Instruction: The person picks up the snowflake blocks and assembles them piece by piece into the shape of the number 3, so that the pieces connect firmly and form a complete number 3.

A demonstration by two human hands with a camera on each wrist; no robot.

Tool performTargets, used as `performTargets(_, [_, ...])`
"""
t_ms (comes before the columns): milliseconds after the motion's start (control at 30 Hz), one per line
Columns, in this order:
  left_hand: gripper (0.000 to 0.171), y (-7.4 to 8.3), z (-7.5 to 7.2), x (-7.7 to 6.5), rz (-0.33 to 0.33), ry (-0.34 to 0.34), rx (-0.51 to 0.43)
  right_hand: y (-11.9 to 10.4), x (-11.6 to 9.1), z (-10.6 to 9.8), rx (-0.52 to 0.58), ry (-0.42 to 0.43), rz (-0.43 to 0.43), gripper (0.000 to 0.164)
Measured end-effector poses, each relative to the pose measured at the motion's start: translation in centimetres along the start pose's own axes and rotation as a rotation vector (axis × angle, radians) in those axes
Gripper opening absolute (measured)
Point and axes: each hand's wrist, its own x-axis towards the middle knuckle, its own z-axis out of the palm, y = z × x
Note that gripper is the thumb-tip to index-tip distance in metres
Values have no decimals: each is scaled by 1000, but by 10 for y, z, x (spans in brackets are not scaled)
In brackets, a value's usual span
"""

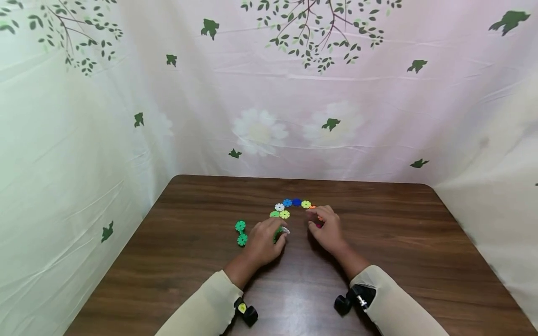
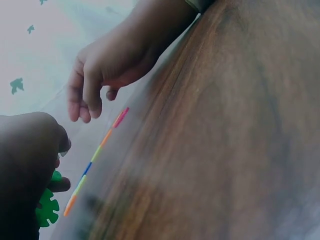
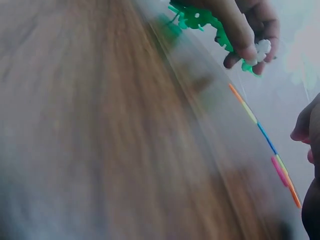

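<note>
My left hand (image 1: pixel 265 240) grips a chain of notched plastic discs just above the table. Two green discs (image 1: pixel 240 233) stick out on its left side. A white disc (image 3: pixel 262 50) shows at the fingertips in the right wrist view, joined or close to more green discs (image 3: pixel 197 17). My right hand (image 1: pixel 329 228) hovers beside the right end of a flat curved row of discs, fingers loosely bent. Nothing shows between its fingers in the left wrist view. That row runs through white (image 1: pixel 279 206), blue (image 1: pixel 287 203) and yellow (image 1: pixel 306 204) discs. Orange and pink ones are partly hidden by the right hand.
A dark wood-grain table (image 1: pixel 403 242) lies under everything. Behind and beside it hangs a pale cloth (image 1: pixel 294 93) printed with leaves, birds and flowers. Black wrist cameras (image 1: pixel 342 305) are strapped over both cream sleeves.
</note>
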Motion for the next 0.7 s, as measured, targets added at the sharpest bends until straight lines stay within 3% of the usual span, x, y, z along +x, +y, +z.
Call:
performTargets(367, [16,-2,1,-2,-13,-17,23,6,-8,-22,-95,-205,291,23])
performTargets(700, [10,1,-3,-1,-18,-53,2,3,-7,-28,-178,-292,351,17])
